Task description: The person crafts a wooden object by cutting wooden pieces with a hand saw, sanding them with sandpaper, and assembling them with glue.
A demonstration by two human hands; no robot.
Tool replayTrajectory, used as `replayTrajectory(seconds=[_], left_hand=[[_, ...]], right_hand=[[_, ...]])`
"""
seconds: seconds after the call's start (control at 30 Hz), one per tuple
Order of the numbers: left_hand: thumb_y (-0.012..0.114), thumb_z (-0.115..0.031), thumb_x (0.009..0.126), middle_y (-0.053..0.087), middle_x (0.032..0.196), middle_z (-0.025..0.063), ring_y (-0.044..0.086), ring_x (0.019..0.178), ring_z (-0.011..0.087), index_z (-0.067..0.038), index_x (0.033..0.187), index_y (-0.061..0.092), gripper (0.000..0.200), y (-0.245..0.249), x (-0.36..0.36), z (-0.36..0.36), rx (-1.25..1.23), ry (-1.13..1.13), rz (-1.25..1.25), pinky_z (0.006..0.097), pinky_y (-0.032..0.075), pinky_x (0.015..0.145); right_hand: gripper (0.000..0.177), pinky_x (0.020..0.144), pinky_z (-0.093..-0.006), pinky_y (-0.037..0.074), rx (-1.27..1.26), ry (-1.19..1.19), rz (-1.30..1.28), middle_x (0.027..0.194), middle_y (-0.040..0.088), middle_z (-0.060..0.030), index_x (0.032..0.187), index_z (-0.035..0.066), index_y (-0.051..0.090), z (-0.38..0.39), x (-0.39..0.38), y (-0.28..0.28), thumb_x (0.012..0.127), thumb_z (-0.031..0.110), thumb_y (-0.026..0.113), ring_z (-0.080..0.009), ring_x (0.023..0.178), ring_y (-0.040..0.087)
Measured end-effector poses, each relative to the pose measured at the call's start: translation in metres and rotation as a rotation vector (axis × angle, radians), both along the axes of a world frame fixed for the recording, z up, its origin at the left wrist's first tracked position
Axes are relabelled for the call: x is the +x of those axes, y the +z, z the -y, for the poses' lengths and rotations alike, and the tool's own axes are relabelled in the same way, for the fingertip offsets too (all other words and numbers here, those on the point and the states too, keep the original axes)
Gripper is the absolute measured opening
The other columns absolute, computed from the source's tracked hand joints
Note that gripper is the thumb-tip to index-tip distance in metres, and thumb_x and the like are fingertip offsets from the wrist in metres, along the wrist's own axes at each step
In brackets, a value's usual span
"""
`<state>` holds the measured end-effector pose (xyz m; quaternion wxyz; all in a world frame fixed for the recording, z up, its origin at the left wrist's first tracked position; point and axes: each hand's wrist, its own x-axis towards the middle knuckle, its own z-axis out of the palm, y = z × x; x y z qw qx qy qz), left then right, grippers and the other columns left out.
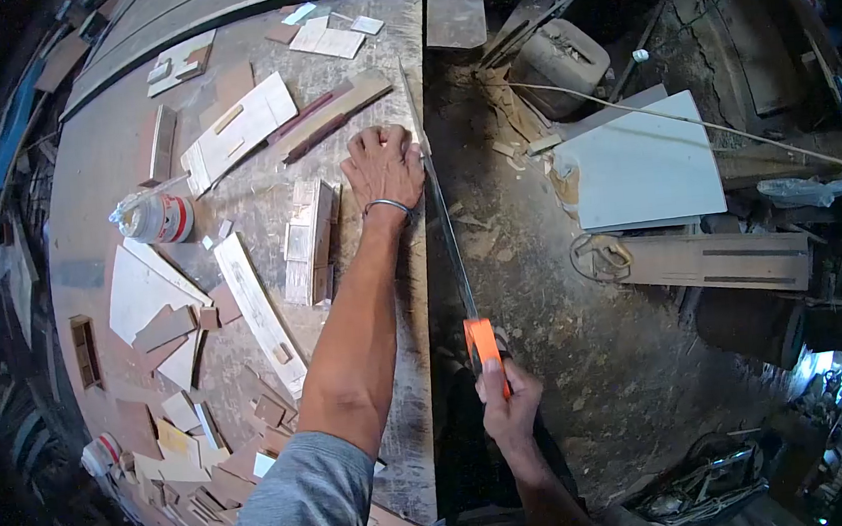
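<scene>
My right hand point(509, 401) is wrapped around the orange handle of a handsaw point(455, 245). The saw's long narrow blade runs away from me along the right edge of the workbench point(405, 365), its far part beside my left hand. With fingers curled, my left hand point(383, 174) presses down at that edge, close to the blade. Whatever lies under its fingers is mostly hidden; a small pale bit shows by the blade. Just beyond it lie wood strips point(338, 115), pale and dark red. A small wooden block assembly point(307, 243) stands left of my wrist.
Left on the bench are a white jar with a red band point(157, 219), a long pale board point(260, 312) and several wood offcuts point(162, 331). Right of the bench, a white panel point(648, 163), a plank point(721, 262) and a dusty jerrycan point(559, 66) lie about the floor.
</scene>
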<state>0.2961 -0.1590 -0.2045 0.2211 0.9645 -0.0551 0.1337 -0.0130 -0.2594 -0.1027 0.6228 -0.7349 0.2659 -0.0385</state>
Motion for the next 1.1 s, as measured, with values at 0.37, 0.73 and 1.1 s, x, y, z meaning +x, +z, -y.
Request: replayTrajectory(seconds=[0.37, 0.73, 1.1], left_hand=[[0.061, -0.039, 0.094, 0.055, 0.120, 0.0109, 0.048, 0.117, 0.0351, -0.021, 0.112, 0.065, 0.027, -0.001, -0.009, 0.003, 0.038, 0.005, -0.015, 0.0527, 0.038, 0.089], [0.061, -0.039, 0.094, 0.055, 0.124, 0.0133, 0.047, 0.119, 0.0352, -0.020, 0.118, 0.065, 0.031, 0.003, -0.001, 0.001, 0.029, 0.010, -0.064, 0.0524, 0.036, 0.094], [0.062, -0.037, 0.094, 0.055, 0.118, 0.0132, 0.049, 0.115, 0.0351, -0.019, 0.116, 0.065, 0.029, 0.006, 0.014, -0.001, 0.041, 0.058, -0.080, 0.0516, 0.037, 0.092]], right_hand=[[0.038, 0.052, -0.0298, 0.038, -0.143, 0.092, -0.052, 0.057, 0.050, -0.0023, 0.075, 0.000, 0.058, 0.002, 0.068, -0.015, 0.104, 0.024, 0.060, -0.0092, 0.054, 0.048], [0.047, 0.049, -0.0331, 0.034, -0.035, 0.009, 0.002, 0.055, 0.042, -0.0025, 0.067, 0.001, 0.046, -0.004, 0.082, -0.031, 0.105, 0.026, 0.061, -0.0096, 0.053, 0.041], [0.046, 0.051, -0.0277, 0.035, -0.071, 0.059, 0.005, 0.060, 0.050, 0.0020, 0.071, 0.001, 0.056, 0.002, 0.067, -0.012, 0.106, 0.030, 0.058, -0.0066, 0.055, 0.046]])
